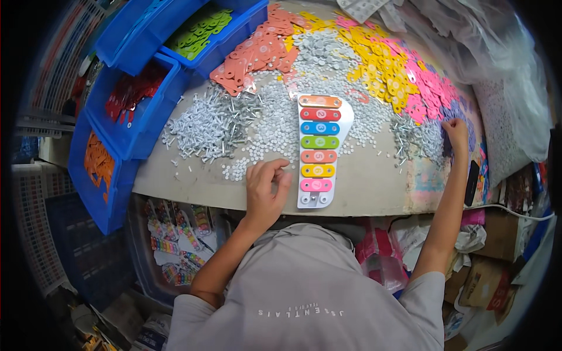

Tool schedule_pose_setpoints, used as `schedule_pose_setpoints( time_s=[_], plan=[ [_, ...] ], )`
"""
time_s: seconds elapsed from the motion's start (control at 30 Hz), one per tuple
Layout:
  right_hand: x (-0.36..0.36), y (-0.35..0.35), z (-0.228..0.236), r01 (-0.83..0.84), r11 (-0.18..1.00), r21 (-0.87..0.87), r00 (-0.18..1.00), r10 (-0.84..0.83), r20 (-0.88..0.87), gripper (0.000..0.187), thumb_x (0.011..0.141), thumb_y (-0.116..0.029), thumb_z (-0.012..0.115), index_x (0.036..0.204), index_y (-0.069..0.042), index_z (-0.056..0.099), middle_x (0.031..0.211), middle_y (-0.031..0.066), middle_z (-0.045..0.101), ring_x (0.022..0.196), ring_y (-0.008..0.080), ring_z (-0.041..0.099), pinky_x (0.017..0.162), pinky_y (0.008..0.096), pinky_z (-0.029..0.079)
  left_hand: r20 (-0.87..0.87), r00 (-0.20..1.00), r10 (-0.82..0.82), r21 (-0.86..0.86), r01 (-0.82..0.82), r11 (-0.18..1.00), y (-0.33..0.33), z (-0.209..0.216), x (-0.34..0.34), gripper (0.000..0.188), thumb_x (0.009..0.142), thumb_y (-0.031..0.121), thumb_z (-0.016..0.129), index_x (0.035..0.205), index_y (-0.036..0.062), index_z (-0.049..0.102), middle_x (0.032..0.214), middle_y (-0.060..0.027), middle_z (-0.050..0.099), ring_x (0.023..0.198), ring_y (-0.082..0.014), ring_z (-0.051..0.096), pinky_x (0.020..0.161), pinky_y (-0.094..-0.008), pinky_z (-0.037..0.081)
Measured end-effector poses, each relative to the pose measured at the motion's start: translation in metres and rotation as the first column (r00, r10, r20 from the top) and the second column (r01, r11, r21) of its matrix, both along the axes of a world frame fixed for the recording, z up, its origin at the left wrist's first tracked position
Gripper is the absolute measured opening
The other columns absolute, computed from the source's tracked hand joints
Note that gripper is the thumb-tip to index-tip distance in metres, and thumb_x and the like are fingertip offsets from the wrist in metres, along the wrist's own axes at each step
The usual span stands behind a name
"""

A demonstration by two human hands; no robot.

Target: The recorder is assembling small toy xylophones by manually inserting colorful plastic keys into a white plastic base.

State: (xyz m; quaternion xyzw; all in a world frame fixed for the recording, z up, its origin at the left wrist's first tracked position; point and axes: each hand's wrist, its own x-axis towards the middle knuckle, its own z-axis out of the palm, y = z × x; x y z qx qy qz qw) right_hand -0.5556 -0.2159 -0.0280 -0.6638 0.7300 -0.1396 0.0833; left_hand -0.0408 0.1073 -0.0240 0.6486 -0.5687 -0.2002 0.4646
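Observation:
A white toy xylophone base (345,120) lies upright on the table in front of me, wide end away. Several coloured bars cross it, from an orange bar (319,102) at the far end to a pink bar (316,185) near the bottom. Two white round pegs show at its near end, with no bar over them. Left of it, my left hand (266,190) rests at the table's near part with fingers curled; whatever they hold is hidden. My right hand (456,133) reaches far right, its fingers pinched at the pile of purple bars (452,114).
White pegs or screws (202,126) and small white caps (281,111) are heaped left and centre; more screws (418,140) lie right. Salmon (257,55), yellow (380,64) and pink bars (433,88) lie behind. Blue bins (132,131) stand left, a clear plastic bag (509,111) right.

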Motion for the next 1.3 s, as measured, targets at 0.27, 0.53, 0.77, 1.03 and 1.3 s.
schedule_pose_setpoints(
  time_s=[0.27, 0.53, 0.77, 1.03, 1.3],
  plan=[
    [0.009, -0.002, 0.014, 0.039, 0.999, 0.021, 0.999, -0.039, -0.013, 0.032, 0.076, -0.024, 0.085, 0.075, -0.001, 0.062, 0.069, 0.0082, 0.063, 0.066, 0.0197, 0.060, 0.065, 0.0362, 0.048, 0.012, 1.000, 0.001, -0.019, 0.000, 1.000, 0.003, -0.001, 0.002, 0.022, 0.090, 0.008, 0.069, 0.111, 0.0059, 0.065, 0.081, -0.0033, 0.058, 0.079, -0.0204, 0.054, 0.082, -0.0357, 0.038],
    [-0.012, -0.016, 0.004, -0.074, 0.997, -0.008, 0.997, 0.074, 0.033, 0.031, 0.075, -0.023, 0.085, 0.072, -0.004, 0.061, 0.068, 0.0030, 0.062, 0.062, 0.0147, 0.056, 0.060, 0.0349, 0.046, 0.004, 1.000, -0.011, -0.033, 0.011, 0.999, 0.000, -0.001, 0.000, 0.022, 0.090, 0.007, 0.069, 0.112, 0.0066, 0.064, 0.080, -0.0020, 0.057, 0.079, -0.0202, 0.054, 0.082, -0.0366, 0.038],
    [0.006, -0.014, 0.026, 0.001, 0.987, 0.160, 0.997, -0.013, 0.071, 0.030, 0.077, -0.021, 0.084, 0.076, -0.005, 0.060, 0.071, 0.0009, 0.060, 0.064, 0.0137, 0.054, 0.060, 0.0338, 0.044, 0.007, 1.000, -0.010, 0.006, 0.010, 1.000, 0.002, 0.003, 0.002, 0.020, 0.089, 0.005, 0.068, 0.109, 0.0053, 0.066, 0.087, -0.0062, 0.062, 0.082, -0.0223, 0.057, 0.085, -0.0373, 0.041],
    [-0.030, -0.013, 0.024, -0.175, 0.982, 0.069, 0.968, 0.159, 0.194, 0.021, 0.087, -0.019, 0.078, 0.093, -0.007, 0.062, 0.082, -0.0009, 0.061, 0.073, 0.0091, 0.055, 0.065, 0.0267, 0.044, 0.004, 0.999, -0.042, -0.062, 0.042, 0.997, -0.003, 0.002, 0.000, 0.023, 0.090, 0.007, 0.068, 0.113, 0.0067, 0.065, 0.080, -0.0021, 0.058, 0.079, -0.0209, 0.055, 0.083, -0.0372, 0.038],
    [0.203, 0.139, 0.108, -0.214, 0.962, -0.167, 0.657, 0.269, 0.704, 0.007, 0.096, -0.009, 0.065, 0.099, -0.003, 0.065, 0.085, 0.0017, 0.066, 0.075, 0.0087, 0.059, 0.066, 0.0237, 0.047, -0.077, 0.997, 0.003, 0.070, 0.002, 0.998, 0.011, 0.008, 0.002, 0.020, 0.091, 0.004, 0.066, 0.111, 0.0042, 0.066, 0.089, -0.0068, 0.062, 0.086, -0.0217, 0.058, 0.085, -0.0361, 0.044]
  ],
)
